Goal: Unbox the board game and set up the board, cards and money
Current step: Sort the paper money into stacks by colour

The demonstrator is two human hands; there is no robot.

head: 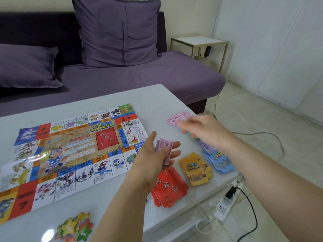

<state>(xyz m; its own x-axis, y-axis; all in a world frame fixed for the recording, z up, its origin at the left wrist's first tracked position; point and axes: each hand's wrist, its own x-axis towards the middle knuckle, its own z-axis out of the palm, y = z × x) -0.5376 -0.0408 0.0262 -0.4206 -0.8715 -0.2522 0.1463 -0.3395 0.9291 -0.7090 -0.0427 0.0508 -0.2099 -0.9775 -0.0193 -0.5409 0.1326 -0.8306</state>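
The game board lies unfolded on the white table. My left hand holds a small stack of pink and purple play money just right of the board. My right hand is blurred and reaches over a pile of pink notes near the table's right edge; its fingers look extended. Purple notes lie under my right forearm. Three card piles sit in a row: red, yellow and blue.
Star-shaped tokens lie at the table's front edge. A purple sofa with cushions stands behind the table. A power strip and cables lie on the floor at the right, and a small side table stands in the corner.
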